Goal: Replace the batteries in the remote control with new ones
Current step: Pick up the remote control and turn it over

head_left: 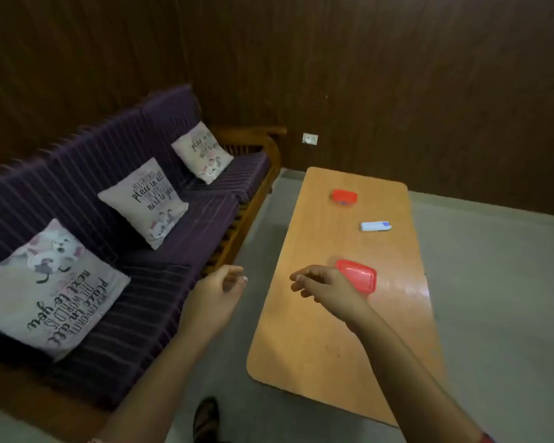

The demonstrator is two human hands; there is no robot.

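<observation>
A white remote control (375, 226) lies flat on the wooden coffee table (317, 330), toward its far right side. A small red box (344, 197) sits beyond it near the far end. A red lid or flat red container (359, 274) rests nearer, partly hidden behind my right hand (325, 289). That hand hovers over the table with fingers loosely curled, holding nothing. My left hand (219, 292) hangs left of the table, over the floor, fingers also loosely curled and empty. No batteries are visible.
A purple striped sofa (135, 238) with a wooden frame and three printed cushions stands to the left of the table. A narrow strip of grey floor (256, 225) runs between them. My foot (205, 420) shows at the bottom. Dark wood panelling lines the walls.
</observation>
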